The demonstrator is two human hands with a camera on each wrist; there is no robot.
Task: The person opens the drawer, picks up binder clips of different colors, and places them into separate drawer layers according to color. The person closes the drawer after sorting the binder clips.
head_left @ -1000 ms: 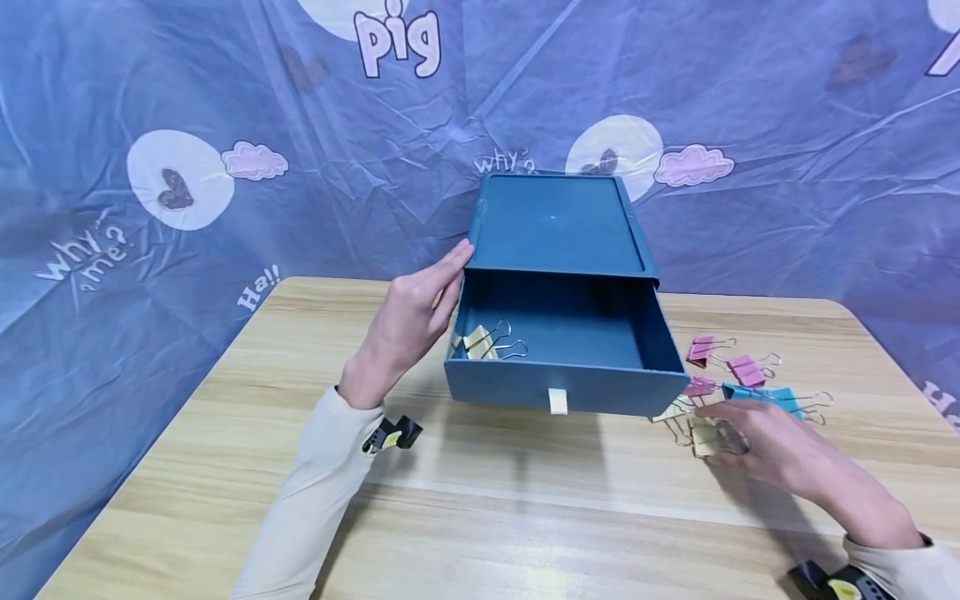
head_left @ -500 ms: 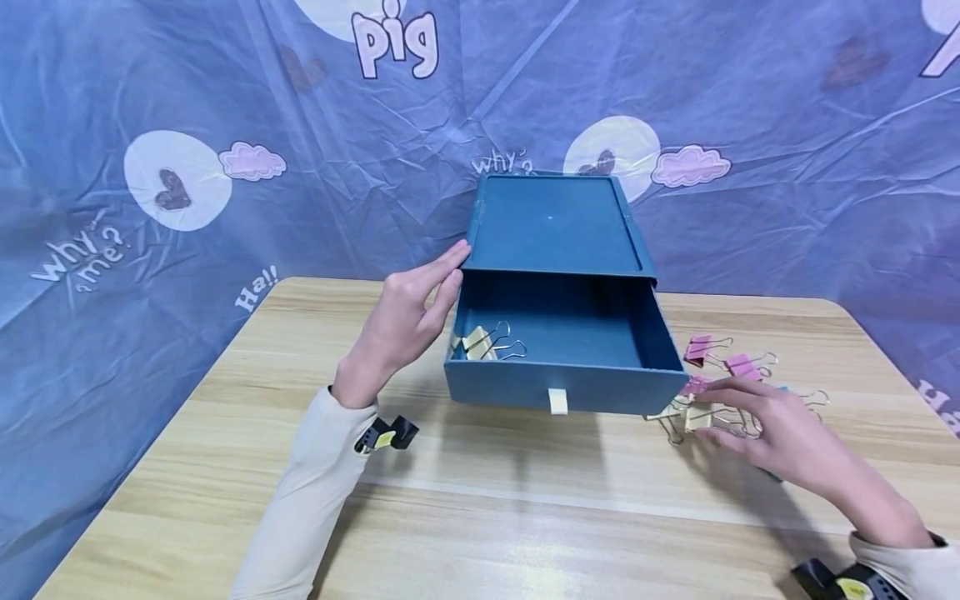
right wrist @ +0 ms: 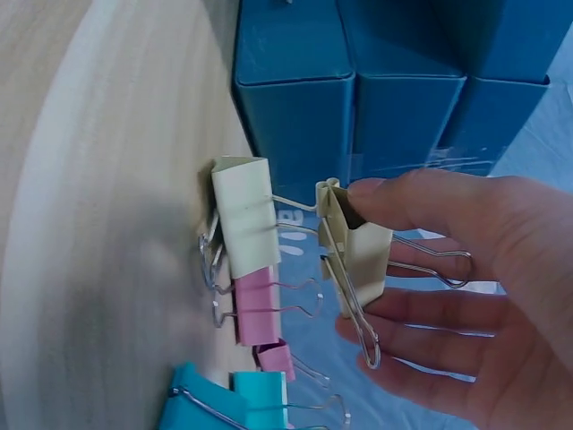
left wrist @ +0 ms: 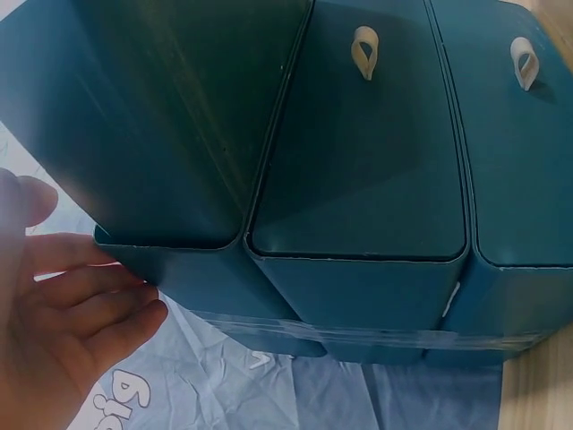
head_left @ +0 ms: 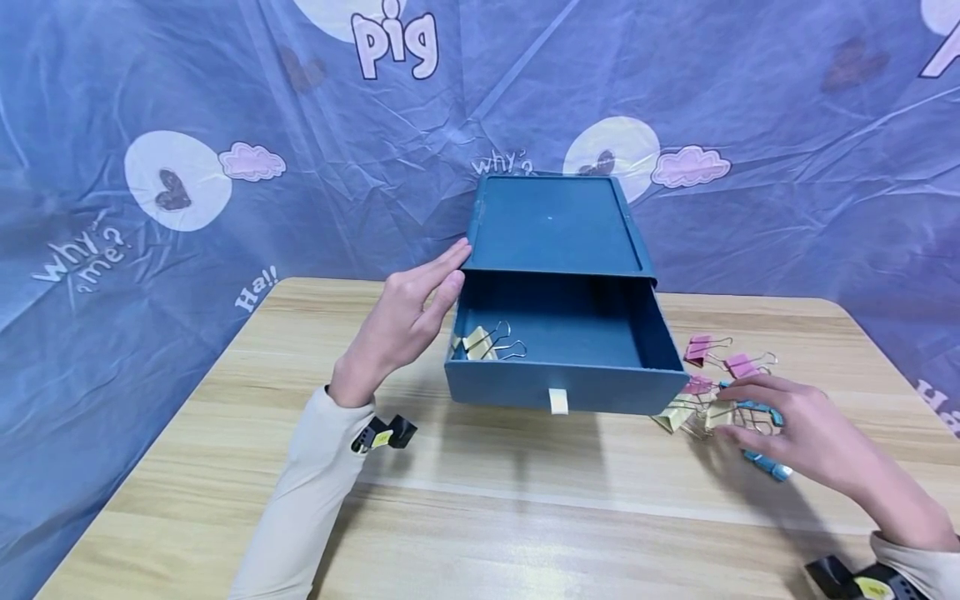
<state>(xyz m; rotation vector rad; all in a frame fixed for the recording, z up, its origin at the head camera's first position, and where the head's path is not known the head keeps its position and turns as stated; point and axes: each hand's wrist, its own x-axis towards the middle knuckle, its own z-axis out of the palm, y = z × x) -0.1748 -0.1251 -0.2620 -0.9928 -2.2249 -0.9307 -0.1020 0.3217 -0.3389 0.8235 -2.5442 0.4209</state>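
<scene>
A dark blue drawer cabinet (head_left: 551, 225) stands on the table with its top drawer (head_left: 510, 387) pulled out. My left hand (head_left: 393, 329) rests its extended fingers against the cabinet's left side. Inside the drawer, at its front left corner, lies a pale yellow binder clip (head_left: 480, 343). My right hand (head_left: 817, 433) pinches another pale yellow binder clip (right wrist: 365, 260) between thumb and fingers, right of the drawer. Beside it on the table is a third yellow clip (right wrist: 246, 215), close to the held clip's wire handles. Part of the held clip is hidden behind my thumb in the right wrist view.
Pink binder clips (head_left: 699, 350) lie on the wooden table right of the cabinet. Blue clips (head_left: 767, 464) are partly covered by my right hand. Two lower drawers with loop tabs (left wrist: 364, 54) are closed. A blue printed cloth (head_left: 360, 167) hangs behind.
My right hand has taken hold of a yellow clip among the pile and shifted slightly right with it. The neighbouring yellow clip has turned a little. My left hand stays against the cabinet.
</scene>
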